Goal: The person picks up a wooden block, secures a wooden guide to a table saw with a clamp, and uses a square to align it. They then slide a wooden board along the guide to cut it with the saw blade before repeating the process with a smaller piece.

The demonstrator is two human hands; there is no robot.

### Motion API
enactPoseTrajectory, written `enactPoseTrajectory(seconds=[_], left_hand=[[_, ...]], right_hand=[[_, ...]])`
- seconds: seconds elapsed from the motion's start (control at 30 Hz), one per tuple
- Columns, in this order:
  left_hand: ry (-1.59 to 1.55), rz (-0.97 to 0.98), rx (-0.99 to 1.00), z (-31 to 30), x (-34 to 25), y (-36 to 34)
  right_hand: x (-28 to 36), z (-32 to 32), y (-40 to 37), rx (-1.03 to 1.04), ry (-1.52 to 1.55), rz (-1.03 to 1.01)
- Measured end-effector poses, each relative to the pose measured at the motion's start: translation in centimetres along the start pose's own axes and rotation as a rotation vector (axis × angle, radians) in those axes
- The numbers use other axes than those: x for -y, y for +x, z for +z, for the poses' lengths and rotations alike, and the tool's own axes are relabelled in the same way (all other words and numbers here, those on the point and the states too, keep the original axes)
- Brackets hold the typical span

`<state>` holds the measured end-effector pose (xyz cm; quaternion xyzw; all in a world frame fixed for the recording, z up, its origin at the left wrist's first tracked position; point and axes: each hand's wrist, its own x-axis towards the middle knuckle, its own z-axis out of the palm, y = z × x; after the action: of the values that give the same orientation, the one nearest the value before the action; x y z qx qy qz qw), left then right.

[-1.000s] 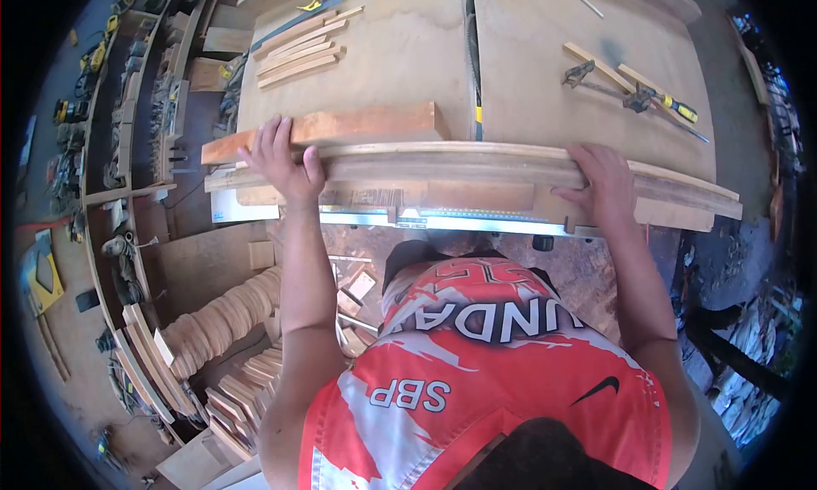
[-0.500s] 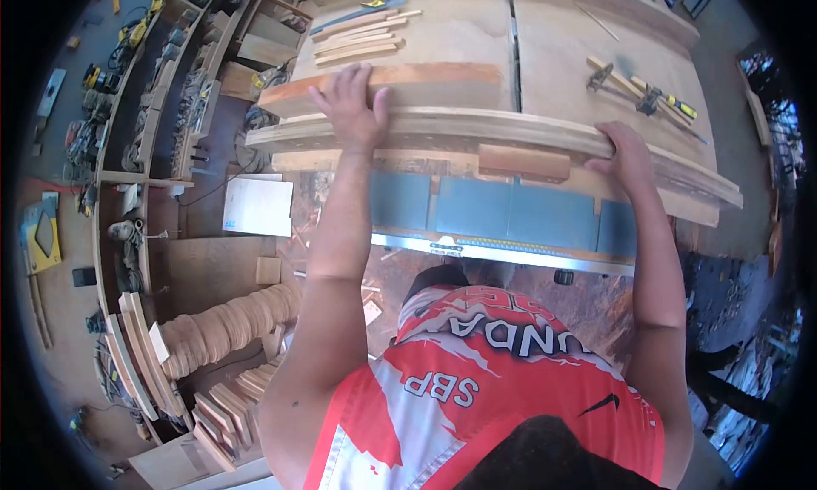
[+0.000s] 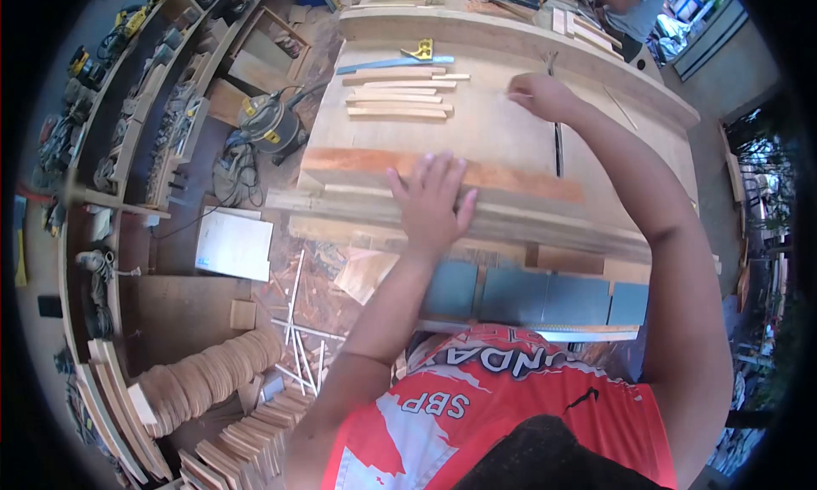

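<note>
My left hand (image 3: 432, 202) lies with its fingers spread on a wooden board (image 3: 517, 180) that has a reddish-brown edge. Against the board's near side runs a long pale wooden rail (image 3: 340, 207), blurred by motion. My right hand (image 3: 542, 97) hangs over the plywood bench top, its fingers loosely bent and nothing visible in them. To its left lie several thin wooden strips (image 3: 400, 100), a blue-grey strip (image 3: 374, 66) and a yellow combination square (image 3: 419, 49).
A long wooden rail (image 3: 511, 30) bounds the bench's far side. Beyond it, another person (image 3: 630, 5) sits or stands near stacked wood pieces. At left are a shop vacuum (image 3: 274, 126), tool shelves and a row of curved wooden pieces (image 3: 204, 375). Blue-grey panels (image 3: 515, 296) face my body.
My right hand has let go of the rail and moved up and left over the bench top. My left hand stays on the board. The view has shifted, showing the bench's far side.
</note>
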<state>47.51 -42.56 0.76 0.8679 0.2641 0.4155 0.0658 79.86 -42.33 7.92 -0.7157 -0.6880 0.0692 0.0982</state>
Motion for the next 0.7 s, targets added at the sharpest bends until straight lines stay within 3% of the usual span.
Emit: enactPoseTrajectory(seconds=[0.13, 0.23, 0.33, 0.4, 0.47, 0.7], left_hand=[[-0.006, 0.010, -0.007, 0.2, 0.5, -0.5], [-0.016, 0.002, 0.021, -0.1, 0.6, -0.2], [-0.010, 0.020, 0.025, 0.0, 0.8, -0.3], [-0.006, -0.007, 0.017, 0.3, 0.8, -0.5], [-0.006, -0.004, 0.023, 0.2, 0.7, -0.4], [-0.040, -0.007, 0.038, -0.2, 0.5, -0.1]], right_hand=[[-2.1, 4.6, 12.0, 0.137, -0.282, -0.090], [-2.9, 7.6, 20.0, 0.094, -0.397, -0.261], [-0.5, 8.3, 25.3, 0.165, -0.508, -0.170], [-0.6, 8.7, 27.5, 0.138, -0.576, -0.194], [-0.3, 8.4, 28.6, 0.357, -0.731, -0.195], [-1.4, 8.3, 29.4, 0.483, -0.689, -0.237]])
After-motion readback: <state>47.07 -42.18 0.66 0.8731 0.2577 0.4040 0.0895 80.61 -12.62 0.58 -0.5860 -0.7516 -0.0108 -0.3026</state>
